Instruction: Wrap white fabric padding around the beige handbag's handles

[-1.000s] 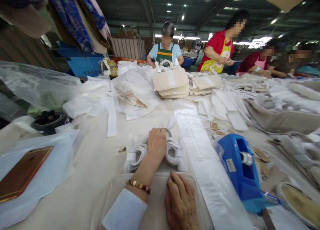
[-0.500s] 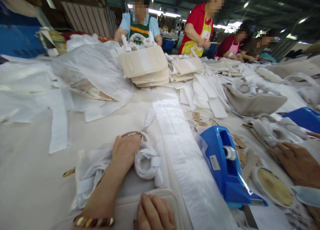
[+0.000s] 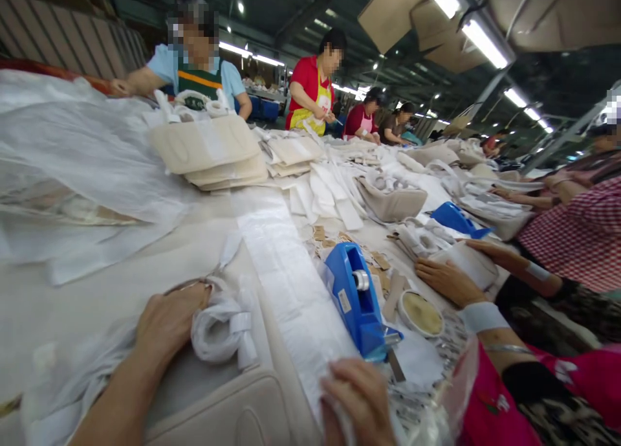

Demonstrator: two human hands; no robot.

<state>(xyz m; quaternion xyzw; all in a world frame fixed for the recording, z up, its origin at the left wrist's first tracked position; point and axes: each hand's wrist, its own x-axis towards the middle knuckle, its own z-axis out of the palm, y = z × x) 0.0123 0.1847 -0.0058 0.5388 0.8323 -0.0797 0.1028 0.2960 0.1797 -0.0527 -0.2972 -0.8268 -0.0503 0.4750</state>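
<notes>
My left hand lies curled on the white paper-wrapped handles of a beige bag at the near edge of the table, with its fingers closed against the wrapping. At the bottom of the view, my right hand is closed on the near end of a long stack of clear plastic sheets that runs away across the table. A blue tape dispenser stands just right of that stack, above my right hand.
A co-worker in pink at the right has both hands on a white piece. A round sponge dish sits beside the dispenser. Stacked beige bags, white strips, a second blue dispenser and crumpled plastic cover the table. Other people work at the far side.
The view has swung to the right. My right hand left the beige bag and took hold of the near end of the plastic stack. My left hand stayed on the wrapped handles.
</notes>
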